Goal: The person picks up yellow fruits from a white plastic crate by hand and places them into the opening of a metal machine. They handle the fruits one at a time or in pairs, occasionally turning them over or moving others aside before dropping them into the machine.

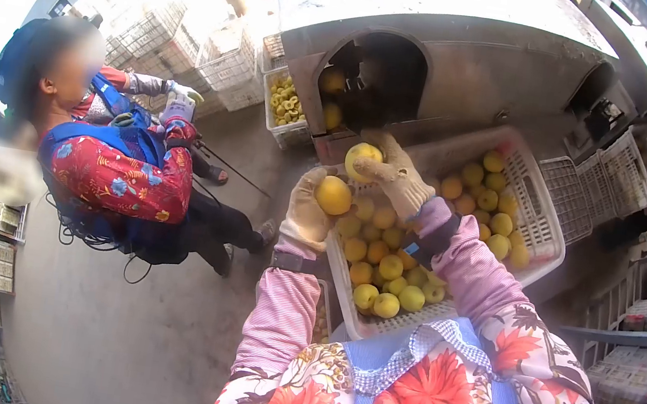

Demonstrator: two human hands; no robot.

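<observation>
My left hand [305,209], in a pale work glove, is closed around a round yellow-orange fruit [334,195]. Slightly higher and to the right, my right hand [402,179], gloved too, grips another round fruit [363,162], a lighter yellow one. Both hands are close together over the near left part of a white plastic crate [544,227]. Inside the crate lie many similar fruits [391,267], from greenish yellow to orange, partly hidden below my hands and sleeves.
A grey machine housing [476,74] with a dark arched opening [393,70] stands ahead. At left is another person [119,171] in a red floral top. A smaller crate of fruit [285,101] sits beside the machine. Stacked crates [616,175] are on the right.
</observation>
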